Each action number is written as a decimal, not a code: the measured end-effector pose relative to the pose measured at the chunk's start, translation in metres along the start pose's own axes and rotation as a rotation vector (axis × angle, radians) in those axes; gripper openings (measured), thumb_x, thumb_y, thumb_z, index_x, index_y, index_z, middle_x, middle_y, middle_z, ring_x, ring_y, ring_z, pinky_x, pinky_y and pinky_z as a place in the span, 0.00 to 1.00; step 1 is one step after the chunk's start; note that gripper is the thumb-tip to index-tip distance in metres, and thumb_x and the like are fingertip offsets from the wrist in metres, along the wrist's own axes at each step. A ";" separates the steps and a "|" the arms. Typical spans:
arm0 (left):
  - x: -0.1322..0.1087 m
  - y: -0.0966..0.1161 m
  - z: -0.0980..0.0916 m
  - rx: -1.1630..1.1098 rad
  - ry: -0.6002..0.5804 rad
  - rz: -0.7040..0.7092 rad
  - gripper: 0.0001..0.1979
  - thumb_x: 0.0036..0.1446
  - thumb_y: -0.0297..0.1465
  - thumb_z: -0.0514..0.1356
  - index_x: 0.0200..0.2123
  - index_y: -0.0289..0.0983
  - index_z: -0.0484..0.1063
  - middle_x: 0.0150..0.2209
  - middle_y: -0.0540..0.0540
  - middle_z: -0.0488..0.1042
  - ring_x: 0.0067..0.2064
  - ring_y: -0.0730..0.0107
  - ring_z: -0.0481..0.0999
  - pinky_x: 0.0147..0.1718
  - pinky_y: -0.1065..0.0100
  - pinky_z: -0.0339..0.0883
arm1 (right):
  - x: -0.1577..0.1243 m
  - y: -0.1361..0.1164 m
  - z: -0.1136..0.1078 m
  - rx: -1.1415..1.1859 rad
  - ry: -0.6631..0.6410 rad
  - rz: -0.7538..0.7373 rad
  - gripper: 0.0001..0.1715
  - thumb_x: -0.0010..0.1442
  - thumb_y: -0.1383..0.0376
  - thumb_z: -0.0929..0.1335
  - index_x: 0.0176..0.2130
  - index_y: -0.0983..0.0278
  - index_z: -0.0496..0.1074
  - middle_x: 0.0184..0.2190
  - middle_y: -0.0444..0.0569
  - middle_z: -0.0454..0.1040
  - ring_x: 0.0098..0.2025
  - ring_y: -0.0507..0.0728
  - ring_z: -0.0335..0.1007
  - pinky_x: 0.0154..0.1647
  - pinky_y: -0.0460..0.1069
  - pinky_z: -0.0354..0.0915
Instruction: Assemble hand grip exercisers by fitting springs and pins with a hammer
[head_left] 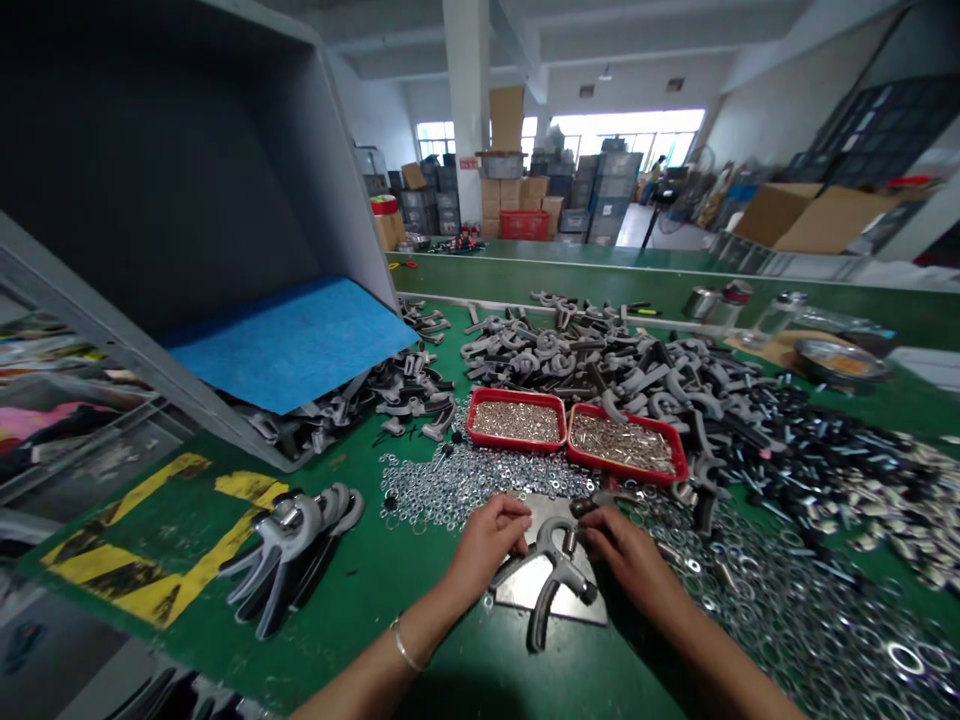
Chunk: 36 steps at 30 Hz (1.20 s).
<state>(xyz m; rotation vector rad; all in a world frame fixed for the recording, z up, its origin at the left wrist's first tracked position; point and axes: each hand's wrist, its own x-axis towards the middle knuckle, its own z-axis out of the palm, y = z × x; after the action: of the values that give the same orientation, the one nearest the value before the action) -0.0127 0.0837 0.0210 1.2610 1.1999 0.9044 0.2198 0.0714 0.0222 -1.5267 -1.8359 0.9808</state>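
Observation:
A grey plastic clamp (559, 575) with dark handle grips lies over a flat metal plate (589, 610) in front of me. My left hand (487, 545) is closed at the clamp's left side, thumb and fingers curled by its left arm. On the other side, my right hand (619, 545) is in a pinch close to a small metal spring-like part (570, 540) at the clamp's jaw. What its fingertips hold is too small to make out. Loose metal nuts or washers (442, 485) spread just beyond the plate.
Two red trays (517, 443) (628, 475) of small metal parts stand behind the plate, before a heap of grey clamp parts (555, 350). Metal rings (817, 620) cover the right side. Assembled clamps (300, 540) lie left, near a large tilted grey bin (352, 190).

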 end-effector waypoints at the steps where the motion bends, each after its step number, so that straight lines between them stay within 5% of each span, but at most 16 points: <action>1: -0.003 0.000 0.003 0.034 -0.012 0.004 0.09 0.56 0.36 0.60 0.36 0.35 0.71 0.24 0.52 0.73 0.26 0.69 0.74 0.30 0.70 0.66 | -0.001 0.000 0.001 -0.001 -0.002 0.009 0.11 0.65 0.60 0.61 0.37 0.62 0.69 0.31 0.44 0.73 0.31 0.55 0.72 0.36 0.49 0.67; 6: -0.004 0.000 0.022 0.468 -0.024 0.225 0.06 0.59 0.32 0.59 0.30 0.37 0.72 0.33 0.49 0.73 0.38 0.66 0.73 0.39 0.66 0.65 | 0.002 0.000 0.002 -0.059 0.005 0.051 0.15 0.66 0.56 0.60 0.31 0.60 0.66 0.26 0.43 0.73 0.26 0.54 0.70 0.29 0.47 0.64; 11: -0.002 0.006 0.030 0.796 -0.066 0.277 0.06 0.63 0.29 0.57 0.33 0.36 0.72 0.36 0.45 0.73 0.40 0.61 0.73 0.42 0.63 0.65 | 0.011 -0.003 0.004 -0.225 -0.013 0.034 0.14 0.66 0.57 0.60 0.32 0.60 0.66 0.28 0.47 0.75 0.31 0.57 0.72 0.34 0.49 0.63; 31: 0.000 -0.008 0.038 1.251 -0.207 0.640 0.12 0.68 0.28 0.50 0.39 0.34 0.73 0.37 0.44 0.74 0.41 0.58 0.73 0.42 0.60 0.66 | 0.024 -0.034 0.012 -0.870 -0.152 -0.072 0.12 0.62 0.78 0.61 0.38 0.67 0.71 0.37 0.61 0.78 0.43 0.65 0.75 0.39 0.50 0.65; 36: -0.007 -0.010 0.038 1.241 -0.170 0.652 0.12 0.68 0.27 0.49 0.38 0.35 0.73 0.37 0.45 0.73 0.40 0.59 0.71 0.42 0.60 0.65 | 0.024 -0.028 0.003 -0.810 -0.146 -0.099 0.08 0.66 0.70 0.62 0.41 0.65 0.70 0.37 0.55 0.79 0.41 0.61 0.76 0.41 0.49 0.67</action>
<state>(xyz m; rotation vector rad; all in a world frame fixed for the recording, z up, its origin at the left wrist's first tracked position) 0.0214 0.0676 0.0088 2.7697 1.2284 0.3875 0.1961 0.0916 0.0422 -1.7936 -2.5673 0.2903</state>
